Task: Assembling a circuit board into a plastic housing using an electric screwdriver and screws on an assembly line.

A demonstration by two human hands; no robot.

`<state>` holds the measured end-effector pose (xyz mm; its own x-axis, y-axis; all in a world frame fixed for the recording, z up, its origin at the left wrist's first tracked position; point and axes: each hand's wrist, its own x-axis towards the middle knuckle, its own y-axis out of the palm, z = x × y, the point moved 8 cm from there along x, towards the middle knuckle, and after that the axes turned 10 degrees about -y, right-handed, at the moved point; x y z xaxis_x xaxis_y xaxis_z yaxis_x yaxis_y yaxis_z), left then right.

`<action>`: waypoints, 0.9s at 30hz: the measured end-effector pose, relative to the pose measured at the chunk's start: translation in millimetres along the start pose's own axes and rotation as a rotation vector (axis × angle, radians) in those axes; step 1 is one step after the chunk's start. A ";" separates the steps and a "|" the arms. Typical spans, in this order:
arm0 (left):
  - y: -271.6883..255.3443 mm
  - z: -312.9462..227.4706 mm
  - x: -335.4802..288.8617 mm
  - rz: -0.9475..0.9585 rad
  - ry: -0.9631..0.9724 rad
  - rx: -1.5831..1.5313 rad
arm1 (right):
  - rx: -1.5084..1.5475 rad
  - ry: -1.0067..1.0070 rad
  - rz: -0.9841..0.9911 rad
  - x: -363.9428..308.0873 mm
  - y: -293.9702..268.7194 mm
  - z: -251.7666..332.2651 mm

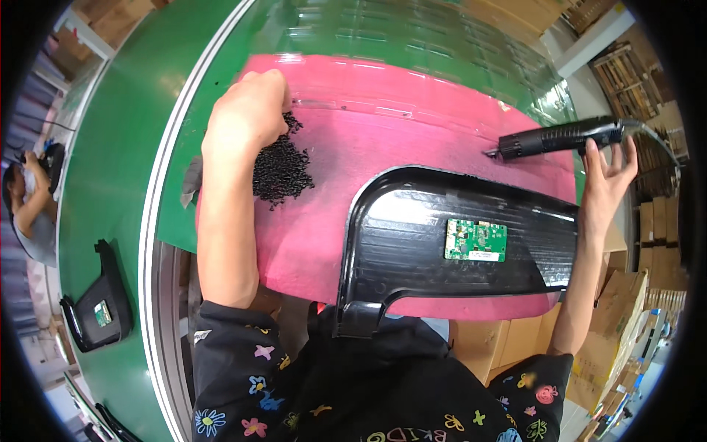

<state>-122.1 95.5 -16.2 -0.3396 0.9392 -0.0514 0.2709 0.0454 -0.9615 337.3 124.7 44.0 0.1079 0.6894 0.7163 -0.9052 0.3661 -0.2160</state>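
Observation:
At the upper left, my left hand [250, 110] is closed with its fingers curled at the edge of a pile of small black screws [281, 173]; what its fingertips hold, if anything, is hidden. Over on the right, a black electric screwdriver [556, 138] lies sideways with its bit pointing left. The spread fingers of my right hand [607, 177] touch its rear end without wrapping round it. In front of me sits a curved black plastic housing [412, 276], hollow side up, with a green circuit board [476, 240] inside. My right forearm overlaps the housing's right end.
A pink mat [317, 243] covers the green table, and clear plastic sheeting [412, 51] lies across the far side. On the green surface at left rests another black housing [107, 309] with a board. A person [31, 199] works beyond it. Cardboard boxes [611, 309] stand at right.

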 end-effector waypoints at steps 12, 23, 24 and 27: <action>-12.8 -27.1 6.2 0.037 0.140 -0.159 | 0.996 0.417 -0.014 -6.5 76.9 25.8; 30.6 -145.9 -85.2 0.715 0.540 -1.154 | 1.562 0.314 0.212 -41.0 81.6 91.2; 32.8 -144.7 -85.5 0.765 0.521 -1.172 | 1.557 0.298 0.221 -41.6 80.4 91.8; 40.4 -143.8 -82.2 0.814 0.447 -1.194 | 1.548 0.234 0.241 -43.1 76.9 88.8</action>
<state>46.2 69.1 -12.0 0.4928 0.8570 -0.1507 0.8701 -0.4870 0.0760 226.5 67.6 55.5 -0.1681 0.7656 0.6209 -0.4195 -0.6256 0.6578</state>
